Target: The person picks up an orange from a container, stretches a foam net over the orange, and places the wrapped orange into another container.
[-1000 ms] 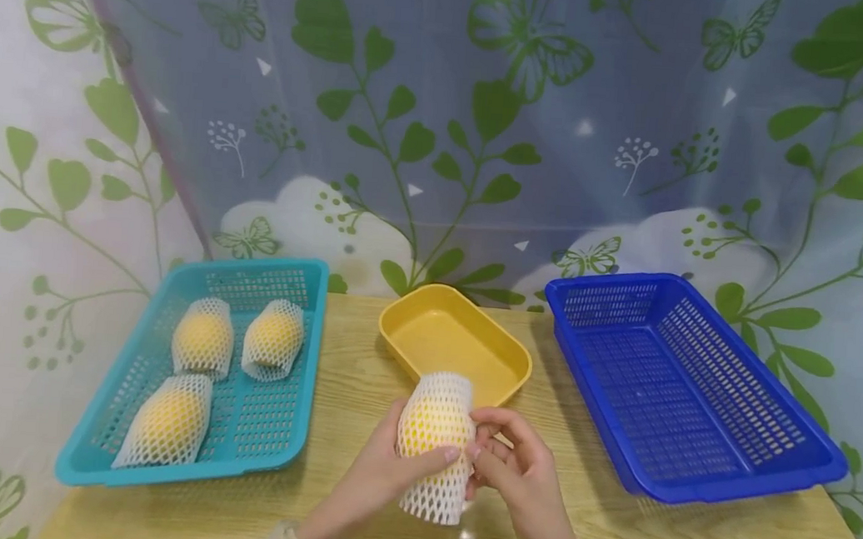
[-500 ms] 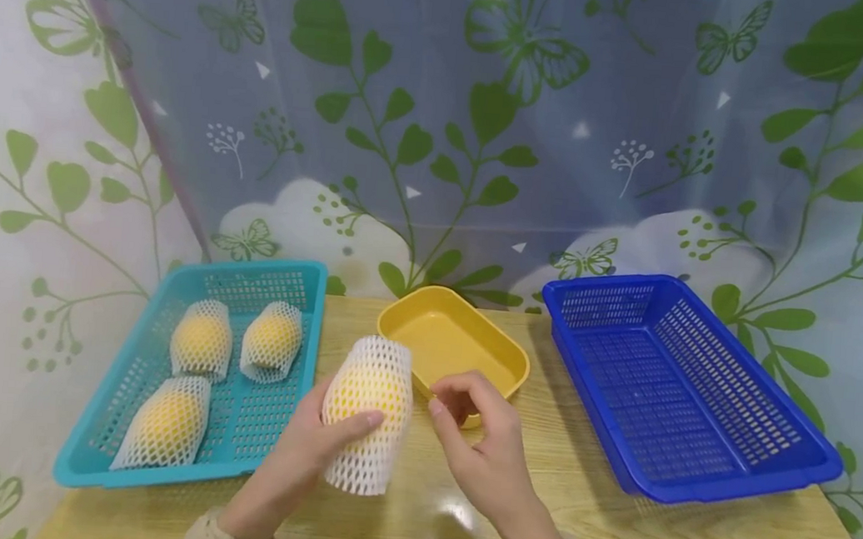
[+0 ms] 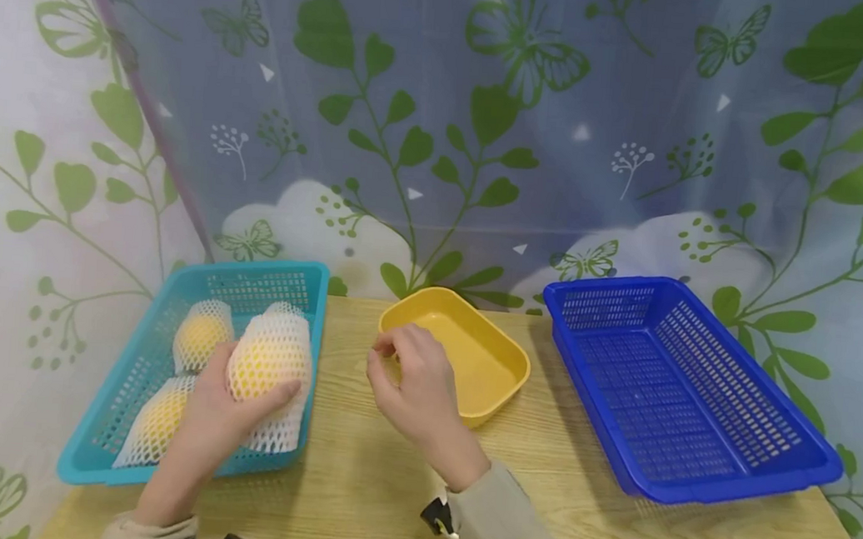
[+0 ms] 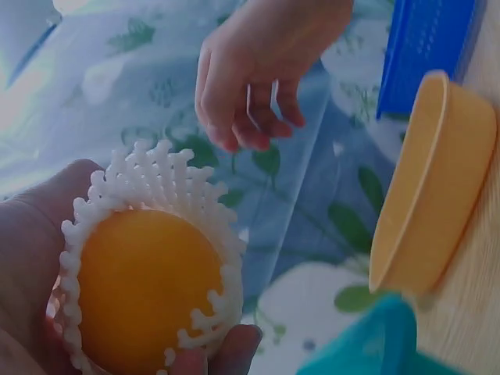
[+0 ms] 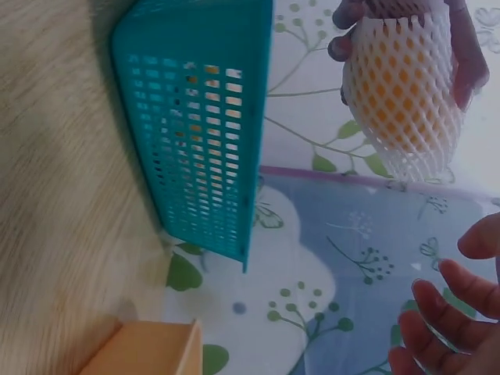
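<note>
My left hand (image 3: 222,413) grips a yellow fruit in a white foam net (image 3: 270,371), raised over the right part of the teal basket (image 3: 199,479). In the left wrist view the smooth yellow fruit (image 4: 148,289) shows bare at the net's open end, with my thumb and fingers around it. Two more netted fruits, one at the back (image 3: 201,339) and one in front (image 3: 153,425), lie in the basket; a third is mostly hidden behind the held one. My right hand (image 3: 423,386), fingers loosely bent and holding nothing, is above the left edge of the yellow tray (image 3: 486,348).
A blue mesh basket (image 3: 692,405) stands on the right of the wooden table (image 3: 355,498), with nothing inside it. Behind the table hangs a leaf-and-butterfly patterned curtain (image 3: 420,219).
Both hands were at the netted fruit; then the right hand let go. My left hand has carried it left over the teal basket. My right hand has moved left toward the yellow tray's left side.
</note>
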Available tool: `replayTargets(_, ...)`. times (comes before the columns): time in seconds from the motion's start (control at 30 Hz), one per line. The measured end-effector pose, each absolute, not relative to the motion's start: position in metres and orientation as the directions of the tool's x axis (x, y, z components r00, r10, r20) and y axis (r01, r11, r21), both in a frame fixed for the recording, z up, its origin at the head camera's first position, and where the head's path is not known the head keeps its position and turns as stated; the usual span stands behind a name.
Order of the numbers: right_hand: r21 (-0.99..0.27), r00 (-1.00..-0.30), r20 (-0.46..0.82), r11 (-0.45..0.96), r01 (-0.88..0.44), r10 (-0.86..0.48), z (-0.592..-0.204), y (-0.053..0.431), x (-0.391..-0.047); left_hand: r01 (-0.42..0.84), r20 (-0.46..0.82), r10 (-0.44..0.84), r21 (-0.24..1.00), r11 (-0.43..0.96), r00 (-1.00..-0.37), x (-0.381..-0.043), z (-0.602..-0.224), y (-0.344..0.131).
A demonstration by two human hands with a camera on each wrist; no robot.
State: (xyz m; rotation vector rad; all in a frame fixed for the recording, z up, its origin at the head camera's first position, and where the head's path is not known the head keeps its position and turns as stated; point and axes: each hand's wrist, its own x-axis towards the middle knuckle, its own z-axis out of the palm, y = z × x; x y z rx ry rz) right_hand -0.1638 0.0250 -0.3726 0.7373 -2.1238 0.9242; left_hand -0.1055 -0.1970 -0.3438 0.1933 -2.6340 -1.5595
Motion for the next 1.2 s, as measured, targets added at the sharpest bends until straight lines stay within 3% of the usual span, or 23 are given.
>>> replayTargets(0.17, -0.351, -0.644, 0.704, 0.642, -0.681, -0.298, -0.382, 0.002, -0.172, -0.137, 0.018, -0.231, 0.760, 0.636, -0.973, -0.111, -0.354, -0.217)
replayTargets(0.37, -0.303, -0.773, 0.496, 0.755, -0.582, -0.396, -0.397, -0.021, -0.172, -0.191, -0.002, -0.258, 0.677, 0.711, -0.966, -0.116, -0.374, -0.230)
replayTargets(0.47, -0.244, -0.803, 0.418, 0.799, -0.550, -0.425, -0.406, -0.031, -0.169, -0.215, -0.018, -0.259, 0.615, 0.758, -0.966, -0.119, -0.382, -0.232)
replayTargets(0.63, -0.118, -0.799, 0.371, 0.829, -0.546, -0.473, -0.422, -0.042, -0.164, -0.245, -0.034, -0.263, 0.500, 0.831, -0.964, -0.123, -0.392, -0.229)
replayTargets(0.8, -0.077, -0.778, 0.382, 0.822, -0.564, -0.498, -0.433, -0.047, -0.160, -0.250, -0.039, -0.255, 0.393, 0.885, -0.966, -0.127, -0.399, -0.224)
replayTargets(1.2, -0.043, -0.766, 0.403, 0.826, -0.563, -0.501, -0.437, -0.051, -0.157, -0.278, -0.193, -0.225, 0.319, 0.906, -0.955, -0.140, -0.413, -0.220)
